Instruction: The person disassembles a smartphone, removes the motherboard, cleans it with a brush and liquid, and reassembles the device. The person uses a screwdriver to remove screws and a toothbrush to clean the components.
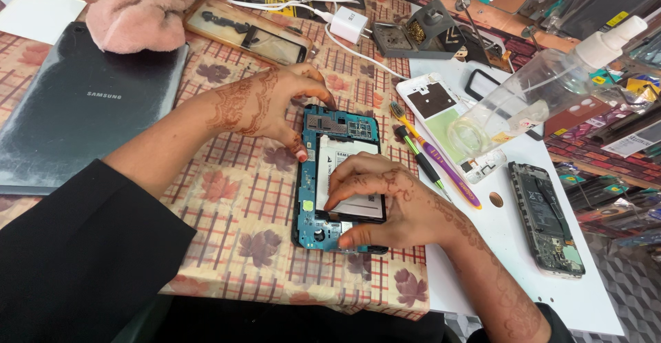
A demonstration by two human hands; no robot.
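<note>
Phone (337, 178): opened, back cover off, flat on the flowered tablecloth (241, 198), battery (351, 178) exposed at centre.
Right hand (385, 202): fingertips pressed on battery, thumb at lower frame; not clenched.
Left hand (265, 105): pinching upper left edge of phone.
Risk: likely bent or punctured battery if pried hard; slip toward circuit board.
Nearby: screwdrivers (430, 157) just right, spray bottle (544, 88) beyond.

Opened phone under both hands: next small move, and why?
Probably lift the white battery at its lower edge with the right hand, whose fingertips already rest there. The left hand grips the top of the opened phone, steadying it, and no tool is held; the screwdrivers lie beside it.
</note>
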